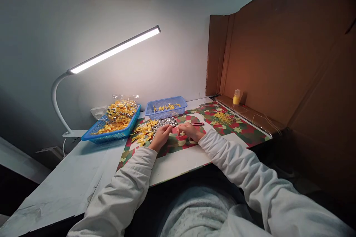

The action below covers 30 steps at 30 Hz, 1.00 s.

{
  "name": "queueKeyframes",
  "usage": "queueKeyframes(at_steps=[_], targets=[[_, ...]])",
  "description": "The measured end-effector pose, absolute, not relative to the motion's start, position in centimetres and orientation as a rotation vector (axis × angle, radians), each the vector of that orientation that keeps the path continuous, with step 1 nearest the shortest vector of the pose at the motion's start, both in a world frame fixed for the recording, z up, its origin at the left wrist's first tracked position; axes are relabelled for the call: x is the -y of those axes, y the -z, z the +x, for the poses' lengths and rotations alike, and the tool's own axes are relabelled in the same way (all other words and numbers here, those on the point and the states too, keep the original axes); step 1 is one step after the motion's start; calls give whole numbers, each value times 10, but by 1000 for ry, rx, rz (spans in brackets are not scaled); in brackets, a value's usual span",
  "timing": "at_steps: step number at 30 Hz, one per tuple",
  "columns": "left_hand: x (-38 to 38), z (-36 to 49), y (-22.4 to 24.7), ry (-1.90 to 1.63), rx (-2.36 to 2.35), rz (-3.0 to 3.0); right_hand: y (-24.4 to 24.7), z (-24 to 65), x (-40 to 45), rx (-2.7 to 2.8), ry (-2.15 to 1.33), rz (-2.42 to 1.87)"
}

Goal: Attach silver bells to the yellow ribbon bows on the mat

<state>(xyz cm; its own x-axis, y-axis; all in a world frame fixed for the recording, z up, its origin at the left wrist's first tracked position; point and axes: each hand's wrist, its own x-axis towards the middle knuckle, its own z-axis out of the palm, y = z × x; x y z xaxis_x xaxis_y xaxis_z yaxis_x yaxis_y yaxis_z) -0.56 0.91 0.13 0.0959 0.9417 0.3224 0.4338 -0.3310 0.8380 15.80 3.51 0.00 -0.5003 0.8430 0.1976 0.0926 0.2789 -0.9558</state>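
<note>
My left hand (pixel 162 136) is closed in a pinch beside a pile of silver beads (pixel 166 122); what it holds is too small to make out. Just to its right, my right hand (pixel 189 131) has its fingers pressed together, and anything between them is likewise too small to tell. The two hands are close but apart, above a patterned camouflage sheet (pixel 178 148). Yellow ribbon pieces (pixel 142 132) lie left of my left hand. A small red tool (pixel 198 123) rests behind my right hand.
A blue basket (pixel 111 136) heaped with yellow ribbon pieces stands left. Behind the beads is a smaller blue basket (pixel 166 112). Yellow cords (pixel 223 117) lie right, near a yellow bottle (pixel 236 97). A lit lamp (pixel 116 50) hangs over the left side; cardboard (pixel 264 55) walls the right.
</note>
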Motion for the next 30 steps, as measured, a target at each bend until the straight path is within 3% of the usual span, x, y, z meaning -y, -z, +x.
queueKeyframes(at_steps=[30], targets=[[-7,-6,-1,-1187,-1244,1878,1,154,-34,1727,-1462,-710]])
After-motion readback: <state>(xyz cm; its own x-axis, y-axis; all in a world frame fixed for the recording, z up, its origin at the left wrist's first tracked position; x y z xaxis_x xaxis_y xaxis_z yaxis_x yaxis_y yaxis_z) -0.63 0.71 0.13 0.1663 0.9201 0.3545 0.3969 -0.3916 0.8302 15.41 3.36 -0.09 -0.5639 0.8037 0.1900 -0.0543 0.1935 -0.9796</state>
